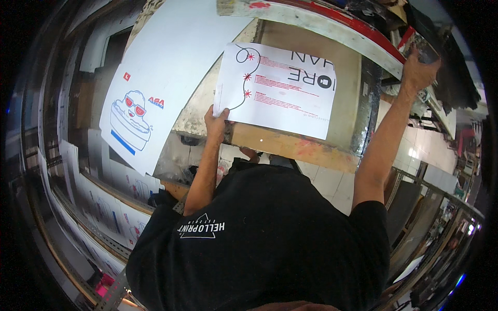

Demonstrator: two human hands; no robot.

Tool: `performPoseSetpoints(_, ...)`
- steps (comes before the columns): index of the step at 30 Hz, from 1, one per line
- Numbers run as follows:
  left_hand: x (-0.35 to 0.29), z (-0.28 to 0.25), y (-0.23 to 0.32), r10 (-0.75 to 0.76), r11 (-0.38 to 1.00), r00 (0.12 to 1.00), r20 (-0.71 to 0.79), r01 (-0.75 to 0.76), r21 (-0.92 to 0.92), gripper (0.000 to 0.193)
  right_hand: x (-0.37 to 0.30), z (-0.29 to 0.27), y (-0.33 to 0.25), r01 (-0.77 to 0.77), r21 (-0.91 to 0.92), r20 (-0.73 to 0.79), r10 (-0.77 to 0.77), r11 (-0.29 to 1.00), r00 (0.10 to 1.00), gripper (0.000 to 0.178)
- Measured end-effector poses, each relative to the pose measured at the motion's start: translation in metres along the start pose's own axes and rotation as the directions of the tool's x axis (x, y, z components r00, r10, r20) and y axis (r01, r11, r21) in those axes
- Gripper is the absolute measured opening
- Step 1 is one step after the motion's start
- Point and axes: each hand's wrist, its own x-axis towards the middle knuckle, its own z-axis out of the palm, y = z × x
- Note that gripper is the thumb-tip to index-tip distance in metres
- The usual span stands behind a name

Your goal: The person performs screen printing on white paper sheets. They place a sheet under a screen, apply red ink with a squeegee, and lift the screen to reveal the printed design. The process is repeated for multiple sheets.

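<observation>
A white printed sheet [290, 111] with black lettering, red text and a curling black line lies tilted over a worn wooden-edged board [290, 142]. My left hand [215, 124] pinches its lower left corner, thumb on top. Off to the right, my right hand [419, 72] is wrapped round the end of a raised wooden frame [321, 25], whose pale side is smeared with red. That frame hangs above the sheet's far edge. What the right fingers press on is partly hidden behind the hand.
Left of the board lies a large white sheet [171, 62] with a blue and red cartoon print. Racks [98, 202] holding more printed sheets stand at the lower left. Metal shelving [430, 207] is at the right. Dark clutter [441, 31] sits beyond my right hand.
</observation>
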Motion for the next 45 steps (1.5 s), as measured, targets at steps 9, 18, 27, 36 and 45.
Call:
performPoseSetpoints(9, 0.041, 0.040, 0.017, -0.013, 0.973, 0.981, 0.194, -0.032, 0.228, 0.038, 0.019, 0.009, 0.023, -0.001, 0.022, -0.014, 0.002, 1.000, 1.000, 0.072)
performPoseSetpoints(18, 0.151, 0.140, 0.054, 0.256, 0.709, 0.837, 0.483, -0.502, 0.495, 0.072, 0.040, 0.016, 0.018, 0.030, -0.004, -0.036, -0.030, 1.000, 0.999, 0.074)
performPoseSetpoints(27, 0.096, 0.157, 0.015, 0.151, -0.195, 0.662, 0.734, -0.708, 0.679, 0.104, 0.038, 0.011, -0.006, -0.014, 0.096, -0.027, 0.017, 0.995, 1.000, 0.067)
performPoseSetpoints(36, 0.038, 0.115, 0.002, 0.110, -0.010, 0.613, 0.782, -0.787, 0.617, 0.095, 0.017, 0.004, 0.009, 0.031, 0.090, -0.035, -0.028, 0.995, 0.999, 0.070)
performPoseSetpoints(45, 0.033, 0.100, -0.018, 0.226, 0.031, 0.582, 0.781, -0.806, 0.592, 0.084, -0.127, -0.015, 0.048, -0.078, 0.386, -0.052, 0.106, 0.919, 0.993, 0.073)
